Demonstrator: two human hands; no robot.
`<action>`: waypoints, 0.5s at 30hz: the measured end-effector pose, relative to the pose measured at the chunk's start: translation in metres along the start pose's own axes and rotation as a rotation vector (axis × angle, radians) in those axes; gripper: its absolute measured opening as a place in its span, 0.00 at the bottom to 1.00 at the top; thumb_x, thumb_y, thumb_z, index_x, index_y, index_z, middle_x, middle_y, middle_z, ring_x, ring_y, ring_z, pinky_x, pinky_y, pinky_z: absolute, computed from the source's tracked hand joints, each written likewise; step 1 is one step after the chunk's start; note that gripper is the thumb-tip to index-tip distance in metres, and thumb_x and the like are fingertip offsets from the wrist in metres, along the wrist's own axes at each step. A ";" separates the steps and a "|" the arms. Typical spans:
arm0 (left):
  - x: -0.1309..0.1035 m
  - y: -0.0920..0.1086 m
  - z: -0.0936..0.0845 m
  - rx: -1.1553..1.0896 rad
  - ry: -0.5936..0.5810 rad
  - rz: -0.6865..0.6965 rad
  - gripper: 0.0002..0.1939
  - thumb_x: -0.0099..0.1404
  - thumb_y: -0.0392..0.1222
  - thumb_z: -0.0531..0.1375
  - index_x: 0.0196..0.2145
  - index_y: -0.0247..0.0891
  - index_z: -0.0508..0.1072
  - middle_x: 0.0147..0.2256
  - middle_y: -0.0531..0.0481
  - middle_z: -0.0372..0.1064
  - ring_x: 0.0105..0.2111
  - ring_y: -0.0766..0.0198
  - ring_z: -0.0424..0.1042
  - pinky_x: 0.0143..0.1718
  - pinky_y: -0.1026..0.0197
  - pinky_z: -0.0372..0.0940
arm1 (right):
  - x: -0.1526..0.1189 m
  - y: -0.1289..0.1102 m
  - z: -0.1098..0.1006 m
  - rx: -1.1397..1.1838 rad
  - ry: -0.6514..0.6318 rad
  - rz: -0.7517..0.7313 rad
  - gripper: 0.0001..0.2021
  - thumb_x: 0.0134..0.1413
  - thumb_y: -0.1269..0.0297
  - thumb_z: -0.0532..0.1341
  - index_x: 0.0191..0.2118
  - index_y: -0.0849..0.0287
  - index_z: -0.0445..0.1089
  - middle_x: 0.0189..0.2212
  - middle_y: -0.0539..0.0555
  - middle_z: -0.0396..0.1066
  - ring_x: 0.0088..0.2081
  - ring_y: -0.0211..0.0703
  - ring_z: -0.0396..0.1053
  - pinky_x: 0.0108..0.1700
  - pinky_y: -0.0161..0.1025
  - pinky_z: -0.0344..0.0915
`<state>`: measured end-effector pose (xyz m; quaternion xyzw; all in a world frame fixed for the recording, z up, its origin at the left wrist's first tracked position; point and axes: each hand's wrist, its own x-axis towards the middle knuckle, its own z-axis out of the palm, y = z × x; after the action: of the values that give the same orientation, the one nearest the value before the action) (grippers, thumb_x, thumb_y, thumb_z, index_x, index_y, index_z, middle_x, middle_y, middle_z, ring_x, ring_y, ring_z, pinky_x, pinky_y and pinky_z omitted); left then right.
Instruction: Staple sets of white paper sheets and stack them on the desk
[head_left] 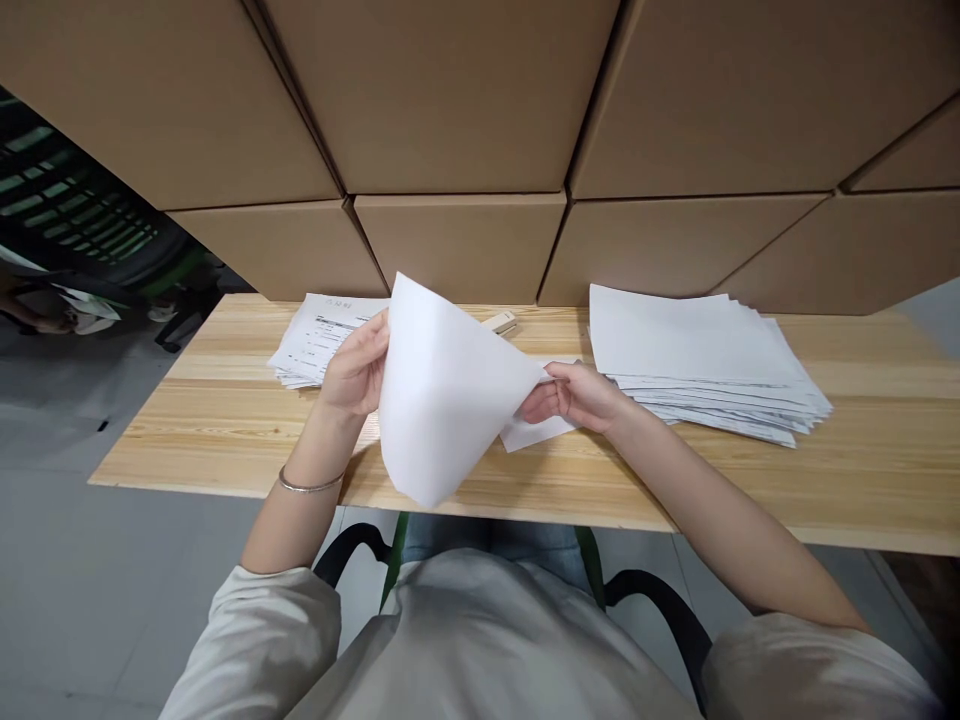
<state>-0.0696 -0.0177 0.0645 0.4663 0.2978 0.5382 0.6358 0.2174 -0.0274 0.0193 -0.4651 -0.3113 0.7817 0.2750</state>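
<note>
A white sheet of paper point(446, 385) curves in the air above the table, its visible side blank. My left hand point(358, 368) is closed on its left edge, with some fingers hidden behind it. At the sheet's right corner my right hand point(574, 395) pinches the paper between thumb and fingers. Another white paper point(536, 432) lies on the table beneath my right hand. Beyond my left hand is a stack of printed sheets point(319, 335). A larger stack of blank-looking sheets point(690, 345) lies to the right of my right hand.
A small beige stapler-like object point(500, 322) lies behind the held sheet. Brown cardboard boxes point(457, 240) line the back of the wooden table point(202, 420). A dark chair point(75, 200) stands at the left, with part of another person point(45, 318) beside it.
</note>
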 end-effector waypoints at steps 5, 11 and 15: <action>0.007 0.002 -0.001 -0.010 0.166 0.071 0.07 0.67 0.37 0.57 0.31 0.38 0.72 0.23 0.54 0.66 0.20 0.71 0.67 0.22 0.68 0.66 | -0.009 -0.004 -0.003 -0.203 -0.103 0.029 0.15 0.44 0.66 0.54 0.25 0.69 0.77 0.15 0.62 0.72 0.19 0.45 0.72 0.26 0.36 0.70; 0.009 0.006 -0.002 0.032 0.225 0.118 0.08 0.68 0.37 0.57 0.30 0.38 0.71 0.23 0.55 0.65 0.22 0.70 0.69 0.24 0.69 0.66 | -0.010 -0.005 -0.012 -0.407 -0.194 0.125 0.16 0.39 0.62 0.55 0.21 0.68 0.77 0.13 0.63 0.71 0.18 0.45 0.71 0.23 0.35 0.68; 0.011 0.006 -0.004 0.012 0.209 0.104 0.09 0.68 0.37 0.58 0.29 0.37 0.70 0.23 0.56 0.65 0.21 0.73 0.67 0.25 0.70 0.65 | -0.013 -0.008 -0.017 -0.427 -0.192 0.108 0.15 0.38 0.62 0.55 0.20 0.67 0.76 0.11 0.60 0.69 0.16 0.43 0.70 0.24 0.35 0.69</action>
<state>-0.0730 -0.0055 0.0692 0.4262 0.3413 0.6144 0.5696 0.2391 -0.0271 0.0263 -0.4523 -0.4690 0.7523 0.0973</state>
